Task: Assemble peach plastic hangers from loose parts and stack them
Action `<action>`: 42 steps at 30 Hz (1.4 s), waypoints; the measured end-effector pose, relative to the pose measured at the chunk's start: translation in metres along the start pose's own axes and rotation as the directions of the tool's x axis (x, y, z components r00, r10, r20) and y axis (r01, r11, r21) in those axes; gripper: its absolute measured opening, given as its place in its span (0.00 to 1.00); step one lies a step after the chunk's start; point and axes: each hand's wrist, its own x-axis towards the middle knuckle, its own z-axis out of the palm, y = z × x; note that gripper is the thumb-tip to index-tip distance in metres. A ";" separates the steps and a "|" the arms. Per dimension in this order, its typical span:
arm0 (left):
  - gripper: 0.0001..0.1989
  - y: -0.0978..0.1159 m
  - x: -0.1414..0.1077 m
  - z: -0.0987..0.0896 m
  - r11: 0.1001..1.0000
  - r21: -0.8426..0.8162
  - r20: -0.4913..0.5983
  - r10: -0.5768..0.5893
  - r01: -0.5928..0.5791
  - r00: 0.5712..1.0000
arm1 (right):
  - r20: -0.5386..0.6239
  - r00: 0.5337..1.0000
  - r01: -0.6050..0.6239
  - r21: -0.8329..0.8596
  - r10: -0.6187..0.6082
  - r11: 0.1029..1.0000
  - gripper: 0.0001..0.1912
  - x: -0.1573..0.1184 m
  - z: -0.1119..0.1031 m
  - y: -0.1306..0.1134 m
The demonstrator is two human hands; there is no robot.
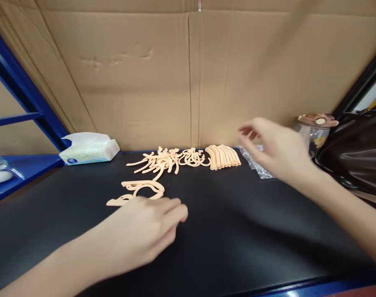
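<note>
My left hand (147, 229) is low over the black table, its fingers curled together; whatever they may hold is hidden. Just beyond it lie folding-hanger pieces (144, 184) in peach plastic, partly covered by the hand. My right hand (276, 150) is raised on the right, a little blurred, with thumb and bent fingers apart and nothing seen between them. Under and beside it is a clear plastic bag (263, 171). Along the back stand a loose pile of curved hanger arms (163, 160), a small heap of hanger hooks (192, 157) and a neat row of hanger arms (223, 156).
A tissue pack (90, 150) sits at the back left, near a blue metal frame (48, 132). Cardboard (138, 82) walls off the back. At the right are a clear bottle with a brown lid (318, 121) and a dark bag (355, 148).
</note>
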 end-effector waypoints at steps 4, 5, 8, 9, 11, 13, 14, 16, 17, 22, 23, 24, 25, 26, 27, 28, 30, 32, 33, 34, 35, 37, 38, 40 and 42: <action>0.10 -0.032 0.026 0.003 0.993 0.073 0.030 -0.092 0.090 0.995 | 0.349 0.934 -0.074 -0.037 0.083 0.997 0.15 0.020 0.053 0.000; 0.09 -0.040 0.029 0.005 0.985 0.094 0.002 -0.147 0.146 0.989 | 0.392 0.913 -0.094 -0.076 0.117 0.993 0.16 0.024 0.066 -0.001; 0.10 -0.064 0.029 0.013 0.935 0.112 -0.072 -0.329 0.335 0.942 | 0.523 0.820 -0.178 -0.155 0.234 0.972 0.26 0.034 0.094 -0.004; 0.10 -0.070 0.027 0.014 0.915 0.092 -0.089 -0.386 0.393 0.918 | 0.539 0.803 -0.196 -0.165 0.255 0.967 0.28 0.037 0.101 -0.005; 0.11 -0.079 0.022 0.016 0.878 0.049 -0.107 -0.469 0.476 0.876 | 0.578 0.765 -0.225 -0.172 0.284 0.959 0.28 0.042 0.110 -0.008; 0.12 -0.084 0.017 0.017 0.847 0.030 -0.114 -0.525 0.531 0.843 | 0.604 0.737 -0.249 -0.175 0.304 0.953 0.26 0.046 0.115 -0.010; 0.12 -0.086 0.016 0.017 0.835 0.026 -0.116 -0.543 0.549 0.832 | 0.612 0.726 -0.260 -0.176 0.312 0.949 0.25 0.048 0.117 -0.011; 0.12 -0.086 0.014 0.017 0.824 0.021 -0.121 -0.560 0.566 0.820 | 0.620 0.713 -0.280 -0.178 0.329 0.943 0.25 0.051 0.120 -0.012; 0.12 -0.086 0.013 0.017 0.822 0.022 -0.125 -0.562 0.569 0.817 | 0.621 0.708 -0.291 -0.178 0.336 0.940 0.25 0.052 0.121 -0.012; 0.11 -0.086 0.013 0.017 0.824 0.031 -0.163 -0.555 0.566 0.816 | 0.596 0.721 -0.328 -0.157 0.355 0.931 0.26 0.058 0.117 -0.013; 0.11 -0.086 0.013 0.017 0.826 0.028 -0.169 -0.551 0.563 0.817 | 0.580 0.734 -0.332 -0.148 0.353 0.932 0.26 0.058 0.114 -0.013; 0.10 -0.086 0.013 0.017 0.827 0.026 -0.176 -0.549 0.561 0.817 | 0.562 0.750 -0.332 -0.135 0.349 0.933 0.26 0.058 0.109 -0.013; 0.10 -0.086 0.013 0.017 0.827 0.026 -0.185 -0.548 0.561 0.816 | 0.541 0.769 -0.330 -0.121 0.340 0.936 0.26 0.057 0.104 -0.014; 0.10 -0.085 0.013 0.016 0.825 0.029 -0.196 -0.548 0.564 0.813 | 0.520 0.790 -0.319 -0.102 0.324 0.942 0.25 0.055 0.098 -0.014; 0.10 -0.085 0.013 0.016 0.823 0.035 -0.205 -0.550 0.567 0.810 | 0.501 0.813 -0.301 -0.077 0.298 0.951 0.24 0.053 0.092 -0.015; 0.10 -0.085 0.013 0.016 0.819 0.042 -0.216 -0.552 0.573 0.805 | 0.481 0.835 -0.278 -0.050 0.267 0.959 0.23 0.049 0.086 -0.016; 0.10 -0.084 0.013 0.016 0.809 0.054 -0.238 -0.559 0.585 0.794 | 0.458 0.869 -0.217 0.018 0.185 0.976 0.20 0.037 0.076 -0.019; 0.10 -0.085 0.013 0.017 0.802 0.056 -0.258 -0.564 0.595 0.785 | 0.394 0.919 -0.077 0.179 0.001 0.981 0.19 0.022 0.069 -0.021; 0.10 -0.085 0.013 0.018 0.800 0.052 -0.265 -0.566 0.598 0.780 | 0.369 0.927 -0.018 0.231 -0.071 0.973 0.18 0.014 0.067 -0.022; 0.09 -0.086 0.013 0.019 0.799 0.045 -0.269 -0.569 0.600 0.777 | 0.353 0.925 0.037 0.281 -0.139 0.959 0.17 0.006 0.066 -0.023; 0.09 -0.087 0.013 0.020 0.798 0.036 -0.272 -0.572 0.602 0.774 | 0.352 0.915 0.077 0.331 -0.199 0.941 0.16 -0.002 0.066 -0.024; 0.09 -0.090 0.012 0.024 0.795 0.018 -0.278 -0.579 0.606 0.767 | 0.393 0.875 0.117 0.393 -0.281 0.912 0.17 -0.016 0.066 -0.025; 0.09 -0.092 0.012 0.026 0.793 0.007 -0.284 -0.583 0.609 0.761 | 0.407 0.864 0.124 0.401 -0.297 0.908 0.17 -0.022 0.067 -0.026; 0.09 -0.095 0.012 0.030 0.791 -0.031 -0.296 -0.592 0.612 0.750 | 0.428 0.847 0.125 0.414 -0.314 0.902 0.15 -0.030 0.068 -0.028; 0.10 -0.097 0.012 0.035 0.791 -0.089 -0.296 -0.601 0.605 0.742 | 0.442 0.837 0.122 0.425 -0.323 0.897 0.14 -0.034 0.069 -0.030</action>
